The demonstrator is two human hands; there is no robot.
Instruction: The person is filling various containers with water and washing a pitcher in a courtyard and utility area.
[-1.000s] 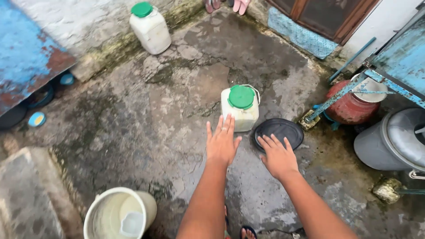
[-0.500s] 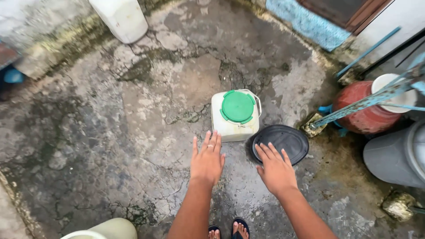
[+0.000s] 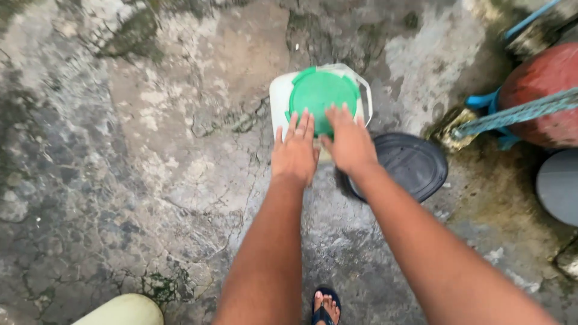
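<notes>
Your fingers [image 3: 301,123] on the left hand [image 3: 295,153] are straight and held together, gripping nothing; their tips lie over the near edge of the green lid [image 3: 322,96]. Your right hand [image 3: 349,144] is the same: flat, palm down, holding nothing, its fingertips on the lid's near right part. Whether the tips press on the lid or only hover over it, you cannot tell from above.

The jug [image 3: 280,105], white with that round lid on top, stands upright on the floor [image 3: 150,180], straight ahead of both hands and just beyond the fingertips. Its axis runs up towards you, so you see mainly the lid. A thin handle [image 3: 366,96] curves along its right side.

Both hands are about equally near; the right reaches a little further onto the lid. The two hands sit side by side, nearly touching.

A black basin [image 3: 412,165] lies on the floor just right of your right wrist. A red pot [image 3: 542,90] stands further right, well apart.
</notes>
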